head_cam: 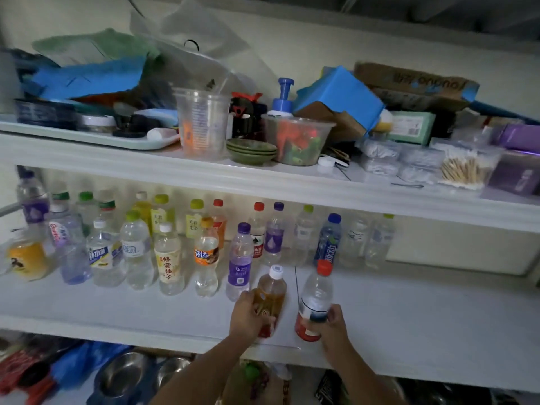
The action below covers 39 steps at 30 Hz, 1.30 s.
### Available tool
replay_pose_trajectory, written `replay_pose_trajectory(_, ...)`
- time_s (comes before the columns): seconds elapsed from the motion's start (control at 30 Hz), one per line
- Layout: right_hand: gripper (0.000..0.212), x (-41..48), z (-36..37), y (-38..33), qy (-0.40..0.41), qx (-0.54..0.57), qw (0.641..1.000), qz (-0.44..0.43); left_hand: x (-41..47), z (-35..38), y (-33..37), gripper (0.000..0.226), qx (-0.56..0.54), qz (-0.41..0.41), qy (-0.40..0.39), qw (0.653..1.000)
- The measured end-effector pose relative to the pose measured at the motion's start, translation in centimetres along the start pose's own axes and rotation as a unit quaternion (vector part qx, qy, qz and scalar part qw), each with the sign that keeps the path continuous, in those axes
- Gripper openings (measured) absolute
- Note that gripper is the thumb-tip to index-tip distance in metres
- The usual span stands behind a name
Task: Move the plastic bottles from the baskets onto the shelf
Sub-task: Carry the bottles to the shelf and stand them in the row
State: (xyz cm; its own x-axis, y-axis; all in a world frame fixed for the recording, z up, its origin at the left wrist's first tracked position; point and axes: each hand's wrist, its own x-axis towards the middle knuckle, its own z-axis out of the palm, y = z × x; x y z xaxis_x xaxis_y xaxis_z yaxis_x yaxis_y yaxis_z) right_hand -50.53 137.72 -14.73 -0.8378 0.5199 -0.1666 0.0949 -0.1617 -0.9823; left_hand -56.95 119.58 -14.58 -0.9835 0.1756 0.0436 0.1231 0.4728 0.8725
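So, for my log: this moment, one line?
left hand grips amber bottle | right hand grips red-capped bottle | both upright at shelf

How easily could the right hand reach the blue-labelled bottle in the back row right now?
Probably not freely: the right hand grips the red-capped bottle, which stands just in front of the blue-labelled bottle. Once it lets go, the way over the bare shelf on the right looks free.

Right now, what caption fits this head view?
Left hand grips an amber bottle, right hand a red-capped bottle, at the bottle-lined shelf.
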Motion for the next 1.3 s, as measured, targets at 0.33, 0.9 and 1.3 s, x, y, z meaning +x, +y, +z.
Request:
replay_pose_trajectory(0.33,0.06,4.7,-0.5,-0.8,-0.047,-0.054,0.997,-0.02,2.3,2.7,0.3,0.043,-0.039,-0.032,0.026,0.998)
replay_pose_trajectory(0.9,0.071,11.3,0.6,-0.6,-0.089,-0.077,0.993,-0.025,7.1,4.7,1.4,0.053,0.071,-0.07,0.047,0.994)
replay_pose_trajectory(1.3,0.072,13.1,0.9,-0.5,-0.124,-0.089,0.988,-0.018,8.4,5.0,2.1,0.054,0.093,-0.091,0.058,0.99)
